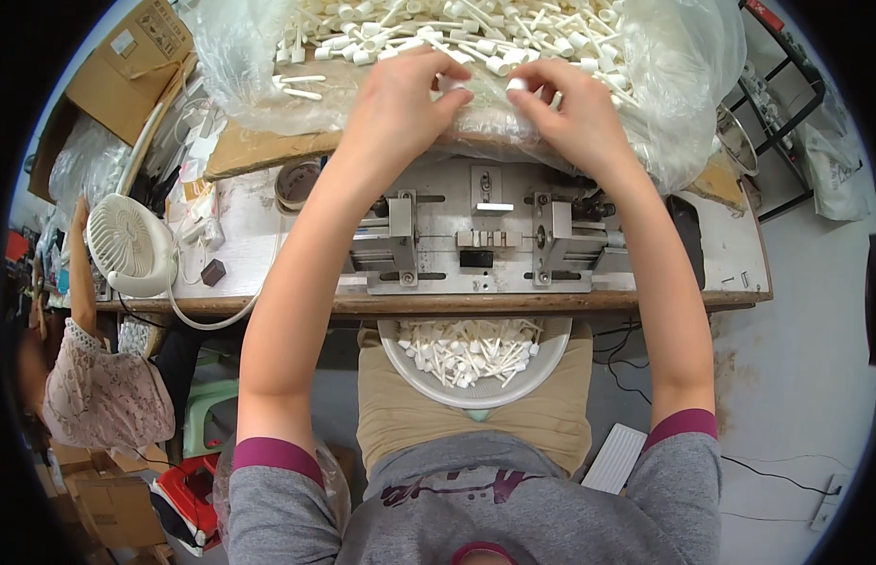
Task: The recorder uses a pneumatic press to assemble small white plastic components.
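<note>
Both my hands reach over the near edge of a pile of white plastic caps with thin stems [391, 36]. Between the bent fingers of my left hand [400, 99] sits a white plastic cap [450, 83], partly covered by the fingertips. My right hand [579, 111] pinches another white plastic cap [518, 85] between thumb and forefinger; whether it has a stem cannot be seen. Below my hands on the bench stands a metal clamping fixture [400, 240] with two facing sides and a small notched block [490, 239] in the middle.
A grey bowl [438, 391] of similar stemmed pieces rests on my lap. Clear plastic sheeting [683, 85] lies under the pile. Left on the bench are a tape roll [292, 184] and a white fan [132, 245]. Another person's arm [80, 273] shows far left.
</note>
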`<move>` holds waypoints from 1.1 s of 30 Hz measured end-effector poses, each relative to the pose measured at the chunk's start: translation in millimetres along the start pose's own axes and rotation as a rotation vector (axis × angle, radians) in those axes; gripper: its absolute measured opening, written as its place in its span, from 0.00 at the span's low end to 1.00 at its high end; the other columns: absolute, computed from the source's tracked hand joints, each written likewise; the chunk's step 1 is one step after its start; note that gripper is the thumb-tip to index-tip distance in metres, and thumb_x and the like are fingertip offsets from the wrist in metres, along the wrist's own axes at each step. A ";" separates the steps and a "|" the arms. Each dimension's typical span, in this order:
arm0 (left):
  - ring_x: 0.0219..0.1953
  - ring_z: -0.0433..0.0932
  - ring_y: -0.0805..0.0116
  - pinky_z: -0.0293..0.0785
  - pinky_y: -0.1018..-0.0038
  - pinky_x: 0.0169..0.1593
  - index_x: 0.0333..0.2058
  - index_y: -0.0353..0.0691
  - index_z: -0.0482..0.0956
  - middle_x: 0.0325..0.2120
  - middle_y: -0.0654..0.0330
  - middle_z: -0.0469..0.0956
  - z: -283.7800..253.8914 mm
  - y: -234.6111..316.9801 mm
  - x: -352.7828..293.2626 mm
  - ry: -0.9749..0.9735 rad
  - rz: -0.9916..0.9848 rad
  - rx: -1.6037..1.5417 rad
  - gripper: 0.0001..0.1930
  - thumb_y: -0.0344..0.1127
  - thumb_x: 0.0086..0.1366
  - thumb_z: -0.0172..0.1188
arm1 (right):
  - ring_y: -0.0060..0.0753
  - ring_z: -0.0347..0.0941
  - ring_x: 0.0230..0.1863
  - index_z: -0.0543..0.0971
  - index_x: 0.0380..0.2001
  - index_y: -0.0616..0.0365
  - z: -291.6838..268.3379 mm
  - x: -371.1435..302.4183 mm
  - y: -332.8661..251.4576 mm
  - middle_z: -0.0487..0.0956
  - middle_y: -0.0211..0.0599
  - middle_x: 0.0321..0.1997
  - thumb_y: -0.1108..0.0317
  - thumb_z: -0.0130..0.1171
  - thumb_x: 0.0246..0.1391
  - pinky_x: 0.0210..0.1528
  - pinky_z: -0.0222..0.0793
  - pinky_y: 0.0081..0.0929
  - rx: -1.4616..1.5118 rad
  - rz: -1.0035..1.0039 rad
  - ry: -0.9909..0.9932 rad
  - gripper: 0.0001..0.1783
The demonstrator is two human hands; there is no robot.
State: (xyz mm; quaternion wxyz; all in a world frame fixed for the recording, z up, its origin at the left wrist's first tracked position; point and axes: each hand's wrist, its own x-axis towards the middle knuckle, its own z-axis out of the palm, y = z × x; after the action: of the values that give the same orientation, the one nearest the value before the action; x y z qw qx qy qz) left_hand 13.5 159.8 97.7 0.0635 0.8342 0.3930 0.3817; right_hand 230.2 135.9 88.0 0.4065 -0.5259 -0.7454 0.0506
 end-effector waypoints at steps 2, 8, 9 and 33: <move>0.39 0.82 0.69 0.79 0.75 0.40 0.43 0.39 0.86 0.44 0.58 0.82 -15.0 26.3 -22.1 0.106 0.022 -0.226 0.13 0.33 0.58 0.72 | 0.32 0.77 0.33 0.84 0.42 0.58 -9.7 -5.5 -4.2 0.82 0.36 0.33 0.60 0.66 0.54 0.39 0.74 0.32 0.002 -0.030 0.061 0.15; 0.42 0.84 0.60 0.81 0.70 0.45 0.43 0.38 0.85 0.51 0.54 0.82 -2.5 70.6 -125.4 -0.014 0.173 -0.103 0.17 0.27 0.52 0.73 | 0.18 0.67 0.31 0.84 0.40 0.55 -15.7 -20.4 19.8 0.79 0.23 0.31 0.58 0.68 0.55 0.34 0.67 0.21 -0.073 0.074 -0.007 0.14; 0.40 0.84 0.61 0.80 0.70 0.43 0.43 0.37 0.85 0.50 0.54 0.82 5.1 72.4 -139.0 -0.047 0.169 -0.073 0.17 0.28 0.52 0.73 | 0.19 0.65 0.31 0.84 0.40 0.55 -13.6 -20.4 24.3 0.78 0.22 0.31 0.55 0.68 0.56 0.35 0.66 0.21 -0.014 0.069 0.001 0.16; 0.29 0.81 0.71 0.72 0.74 0.32 0.40 0.36 0.85 0.51 0.60 0.83 37.5 68.0 -162.4 -0.207 0.135 0.235 0.15 0.31 0.52 0.71 | 0.35 0.72 0.31 0.80 0.37 0.64 -11.5 -29.9 1.9 0.78 0.40 0.28 0.62 0.64 0.54 0.36 0.68 0.31 -0.005 0.067 0.060 0.15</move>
State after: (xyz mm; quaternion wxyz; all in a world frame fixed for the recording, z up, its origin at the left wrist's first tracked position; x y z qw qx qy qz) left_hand 15.6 6.2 3.7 -0.0201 0.8953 0.3691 0.2487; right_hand 242.7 108.0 78.2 0.4253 -0.5529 -0.7150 0.0464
